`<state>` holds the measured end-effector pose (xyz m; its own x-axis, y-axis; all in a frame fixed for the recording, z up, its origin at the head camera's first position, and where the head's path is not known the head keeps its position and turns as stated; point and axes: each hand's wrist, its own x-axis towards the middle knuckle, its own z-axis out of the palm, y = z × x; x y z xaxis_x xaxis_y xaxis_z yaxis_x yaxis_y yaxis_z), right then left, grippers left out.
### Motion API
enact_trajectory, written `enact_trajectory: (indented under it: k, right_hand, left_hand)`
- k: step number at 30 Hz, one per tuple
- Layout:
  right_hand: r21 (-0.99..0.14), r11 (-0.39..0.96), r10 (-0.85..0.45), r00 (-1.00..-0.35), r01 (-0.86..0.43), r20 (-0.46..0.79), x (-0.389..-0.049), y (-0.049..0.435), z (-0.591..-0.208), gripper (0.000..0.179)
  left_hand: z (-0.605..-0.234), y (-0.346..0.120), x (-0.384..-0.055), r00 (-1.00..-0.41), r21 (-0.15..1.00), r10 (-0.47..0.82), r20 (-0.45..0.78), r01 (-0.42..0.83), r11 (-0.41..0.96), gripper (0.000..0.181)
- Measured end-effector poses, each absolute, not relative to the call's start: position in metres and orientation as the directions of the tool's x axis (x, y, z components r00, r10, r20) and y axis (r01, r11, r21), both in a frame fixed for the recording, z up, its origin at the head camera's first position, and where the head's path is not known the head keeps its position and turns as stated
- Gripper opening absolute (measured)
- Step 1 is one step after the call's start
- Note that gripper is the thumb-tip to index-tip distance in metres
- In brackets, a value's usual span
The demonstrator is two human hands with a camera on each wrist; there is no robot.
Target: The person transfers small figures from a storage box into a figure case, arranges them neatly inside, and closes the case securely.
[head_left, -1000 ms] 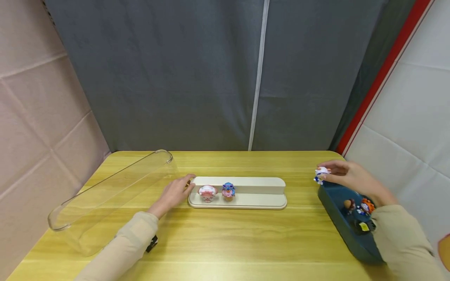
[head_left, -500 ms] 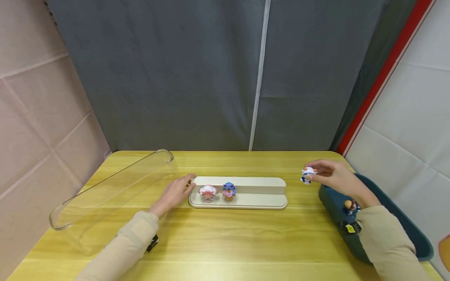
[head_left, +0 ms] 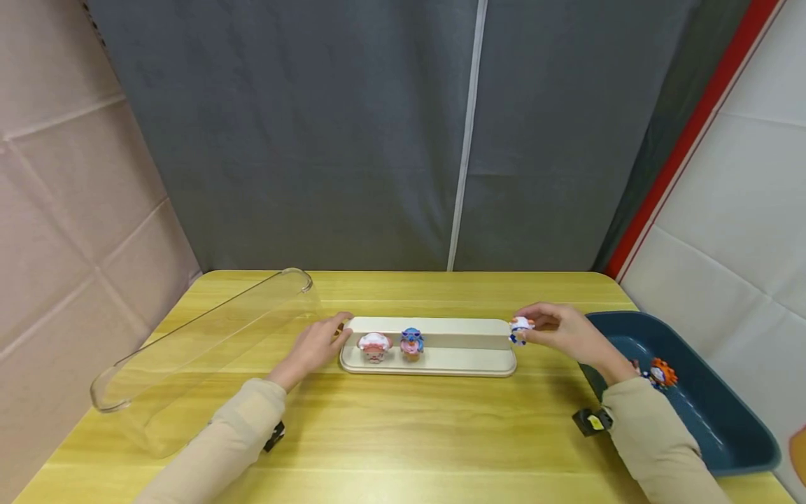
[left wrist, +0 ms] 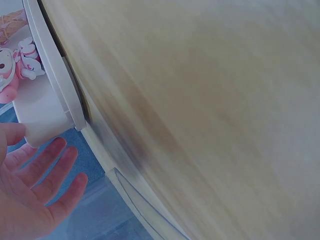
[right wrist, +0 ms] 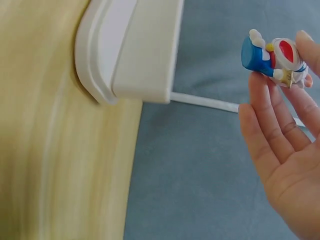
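My right hand [head_left: 564, 336] pinches a small figurine [head_left: 520, 330] by its head between thumb and fingers, near the right end of a cream two-step display base [head_left: 469, 358]. In the right wrist view the figurine [right wrist: 262, 59] lies sideways, with a blue bottom and a white-and-red head, apart from the base. Two figurines stand on the base's lower step toward the left: a pink-and-white one [head_left: 375, 347] and a blue one with a pink front [head_left: 412, 344]. My left hand [head_left: 311, 348] rests at the base's left end, its fingers [left wrist: 52, 172] loosely extended.
A dark blue bin [head_left: 724, 427] holds an orange-haired figurine [head_left: 662, 374] at the right; my right sleeve hides part of it. A long clear cover [head_left: 208, 350] lies slantwise at the left. A grey curtain [head_left: 315, 140] hangs behind the wooden table [head_left: 403, 434].
My right hand has carried the figurine leftward from above the bin to near the base's right end. My left hand stays at the base's left end.
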<state>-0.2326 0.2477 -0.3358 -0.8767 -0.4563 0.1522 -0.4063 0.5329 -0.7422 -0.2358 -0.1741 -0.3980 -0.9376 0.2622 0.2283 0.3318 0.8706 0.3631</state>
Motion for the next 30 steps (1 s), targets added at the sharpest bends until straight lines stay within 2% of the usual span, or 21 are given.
enact_trajectory:
  k: [9,14,30]
  right_hand:
    - [-0.770,0.512,-0.454,-0.881,-0.380,0.132,-0.236,0.230,-0.354,0.038]
    - [-0.800,0.459,-0.474,-0.868,-0.386,0.147,-0.236,0.221,-0.362,0.037]
    - [-0.797,0.413,-0.537,-0.825,-0.440,0.176,-0.240,0.189,-0.383,0.034]
  left_hand:
    - [-0.398,-0.173,-0.235,-0.941,0.368,0.252,0.227,0.323,0.872,0.031]
    - [-0.398,-0.173,-0.235,-0.938,0.365,0.255,0.234,0.328,0.871,0.031]
    - [-0.399,-0.174,-0.234,-0.934,0.362,0.263,0.242,0.339,0.868,0.031]
